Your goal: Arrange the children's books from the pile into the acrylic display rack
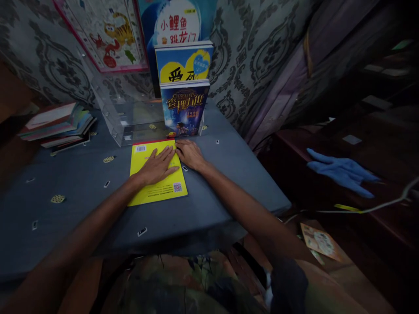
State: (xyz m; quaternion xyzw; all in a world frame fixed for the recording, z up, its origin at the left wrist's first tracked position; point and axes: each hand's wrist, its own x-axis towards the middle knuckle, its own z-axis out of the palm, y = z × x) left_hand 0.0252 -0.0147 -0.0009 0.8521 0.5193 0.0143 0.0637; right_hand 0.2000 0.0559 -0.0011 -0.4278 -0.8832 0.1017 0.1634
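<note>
yellow book: the yellow book (160, 190) lay flat on the desk (72, 174), at the foot of the clear stand; a red strip ran along its twelve o'clock edge, a barcode showed at its eleven o'clock corner and a square code at its five o'clock corner.
left hand: the left hand (156, 168) lay palm down across the yellow cover, grip unclosed, fingers extended towards one o'clock.
right hand: the right hand (190, 154) was at the book's one o'clock corner, fingers bent at its edge; whether that grip pinched the book could not be told.
clear stand: the clear stand (109, 115) stood at twelve o'clock from the yellow book.
displayed books: a dark blue book (185, 107) stood at one o'clock, in front of a blue-and-yellow book (181, 63) and a teal book (178, 22); a pink-edged book (116, 37) leaned at eleven o'clock.
book pile: an uneven book pile (62, 124) lay at ten o'clock on the desk.
blue glove: a blue glove (340, 171) lay off the desk at three o'clock, on a dark red surface (294, 150).
</note>
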